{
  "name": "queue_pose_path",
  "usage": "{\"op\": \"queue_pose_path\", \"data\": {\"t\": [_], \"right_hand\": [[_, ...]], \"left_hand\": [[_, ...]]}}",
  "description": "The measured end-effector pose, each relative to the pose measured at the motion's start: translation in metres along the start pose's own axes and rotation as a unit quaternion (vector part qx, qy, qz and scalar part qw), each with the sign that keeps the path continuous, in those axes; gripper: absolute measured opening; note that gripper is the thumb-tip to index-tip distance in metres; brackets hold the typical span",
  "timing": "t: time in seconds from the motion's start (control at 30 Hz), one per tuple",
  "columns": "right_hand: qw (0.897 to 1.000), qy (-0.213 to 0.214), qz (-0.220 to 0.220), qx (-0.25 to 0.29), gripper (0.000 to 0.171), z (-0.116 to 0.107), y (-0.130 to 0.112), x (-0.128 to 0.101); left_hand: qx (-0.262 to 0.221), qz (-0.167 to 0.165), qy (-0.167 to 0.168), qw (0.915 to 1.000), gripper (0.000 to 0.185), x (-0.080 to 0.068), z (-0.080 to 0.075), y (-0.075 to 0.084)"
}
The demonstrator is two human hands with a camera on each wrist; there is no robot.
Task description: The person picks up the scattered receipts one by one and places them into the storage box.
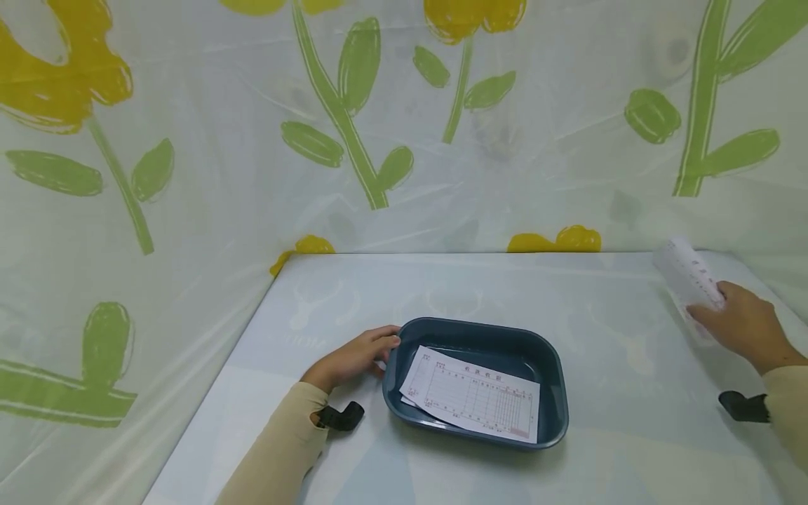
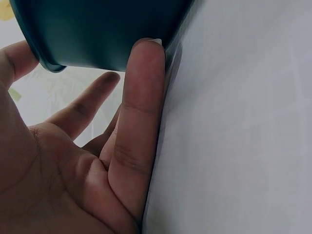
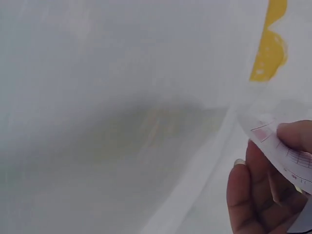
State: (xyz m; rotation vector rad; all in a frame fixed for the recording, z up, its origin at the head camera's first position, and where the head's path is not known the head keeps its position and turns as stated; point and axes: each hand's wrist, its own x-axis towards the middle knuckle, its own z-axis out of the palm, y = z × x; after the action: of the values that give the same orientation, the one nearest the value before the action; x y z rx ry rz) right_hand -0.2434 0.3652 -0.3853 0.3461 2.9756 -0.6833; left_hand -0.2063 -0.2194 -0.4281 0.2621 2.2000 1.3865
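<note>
A dark teal plastic tray (image 1: 555, 365) sits on the table with a printed paper form (image 1: 472, 396) lying in it, one edge over the front rim. My left hand (image 1: 353, 359) rests against the tray's left wall (image 2: 97, 34), fingers straight and touching its outside. At the far right my right hand (image 1: 741, 324) pinches a curled sheet of paper (image 1: 688, 277) lifted off the table. In the right wrist view the thumb and fingers (image 3: 253, 195) hold the sheet's printed edge (image 3: 273, 141).
The table (image 1: 442, 287) is covered with pale plastic sheeting. Sheeting with yellow flowers and green stems (image 1: 353, 126) hangs behind and to the left. Black wrist straps (image 1: 341, 417) sit on both beige sleeves.
</note>
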Motion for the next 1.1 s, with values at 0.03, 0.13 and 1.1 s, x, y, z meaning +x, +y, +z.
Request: {"op": "queue_pose_path", "data": {"t": [0.03, 0.13, 1.1], "right_hand": [[1.0, 0.009, -0.01, 0.001, 0.071, 0.001, -0.004, -0.001], [0.999, 0.03, -0.033, 0.013, 0.067, 0.003, -0.015, -0.005], [0.979, 0.043, -0.181, 0.086, 0.047, 0.043, -0.096, -0.049]], "left_hand": [[0.0, -0.001, 0.001, 1.0, 0.05, 0.0, 0.0, 0.0], [0.001, -0.001, 0.006, 1.0, 0.051, 0.0, 0.0, 0.001], [-0.005, 0.004, 0.002, 1.0, 0.051, -0.001, 0.001, 0.0]]}}
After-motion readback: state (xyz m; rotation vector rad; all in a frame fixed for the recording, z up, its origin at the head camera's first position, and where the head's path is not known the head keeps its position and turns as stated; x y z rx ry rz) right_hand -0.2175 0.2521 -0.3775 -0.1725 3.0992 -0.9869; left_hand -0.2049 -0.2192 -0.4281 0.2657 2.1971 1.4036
